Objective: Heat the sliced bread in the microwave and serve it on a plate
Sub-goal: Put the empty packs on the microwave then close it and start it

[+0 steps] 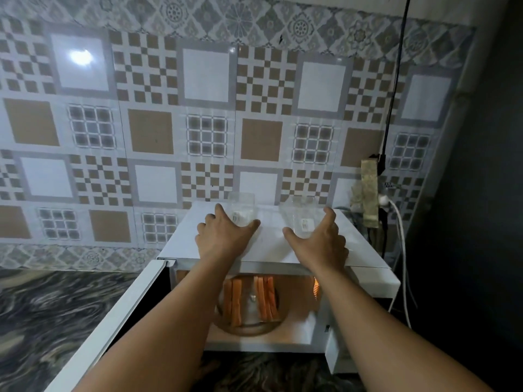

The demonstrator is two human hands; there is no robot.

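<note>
So the microwave [271,241] sits on the counter [56,312] with its door [119,315] swung wide open to the left, and the bread [249,301] is inside on the turntable, slices standing on edge in two bunches. The inside light is on. No plate anywhere I can see.

Both hands are up on top of the microwave. The left hand [223,236] is spread open and cupped against the left glass [242,207]; the right hand [319,239] is spread the same way around the right glass [301,216]. Fingers look like they're touching or just about wrapping the glass, but neither looks properly closed on it yet.

What could go wrong, my guess:

- Those glasses are clear and smooth, and they sit toward the back of the microwave top. A half-closed grip on both at once is how one tips or slides off, down behind the microwave or onto the counter.
- Both forearms cross right above the open cavity. Pull back carelessly and an elbow could catch the door or knock the slices flat.
- The slices are only leaning on each other, so any bump to the microwave probably topples them.
- There's a cable [402,278] hanging just right of the microwave. A glass swung that way could snag it.
- The door's open, so nothing heats until it's shut.
</note>
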